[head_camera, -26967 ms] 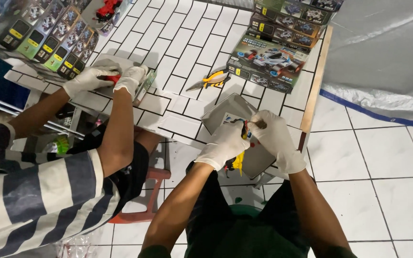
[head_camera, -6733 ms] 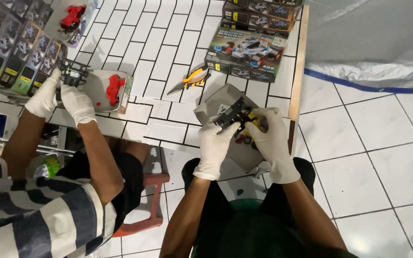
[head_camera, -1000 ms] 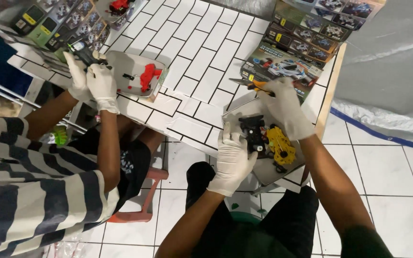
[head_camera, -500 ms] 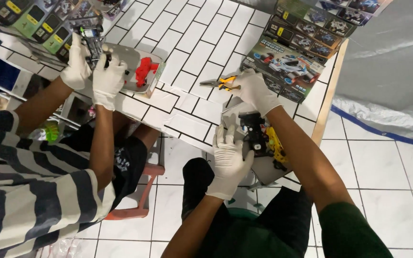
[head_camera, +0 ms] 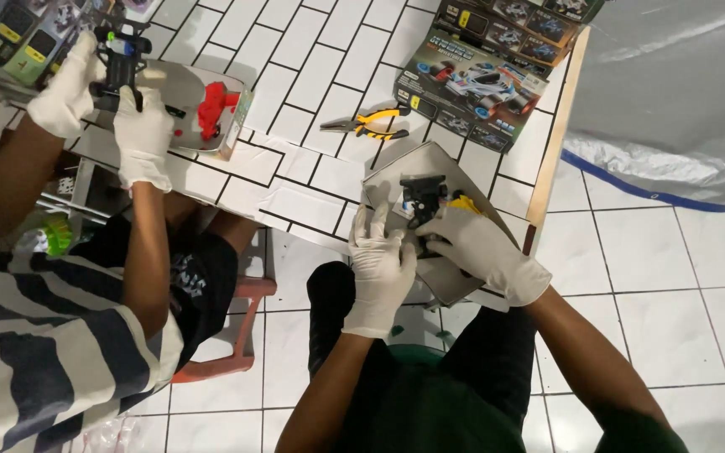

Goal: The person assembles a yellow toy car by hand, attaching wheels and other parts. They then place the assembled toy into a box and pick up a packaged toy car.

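Observation:
Both my hands wear white gloves and meet over an open grey cardboard tray (head_camera: pixel 435 162) at the table's near edge. My left hand (head_camera: pixel 382 262) grips the near side of a small black toy car chassis (head_camera: pixel 423 195) that sits in the tray. My right hand (head_camera: pixel 486 249) closes on the chassis from the right, its fingers hiding the lower part. A yellow part (head_camera: pixel 466 203) shows just above my right knuckles. Whether the right hand also holds a small piece is hidden.
Yellow-handled pliers (head_camera: pixel 367 124) lie on the white tiled tabletop (head_camera: pixel 295 75) beyond the tray. Printed toy car kit boxes (head_camera: pixel 472 84) are stacked at the far right. On the left a person in a striped shirt holds another black chassis (head_camera: pixel 119 59) over a tray with a red part (head_camera: pixel 216 109).
My right hand has drawn back from near the pliers and now rests on the chassis. My left hand has stayed on it. The other person's hands have shifted slightly.

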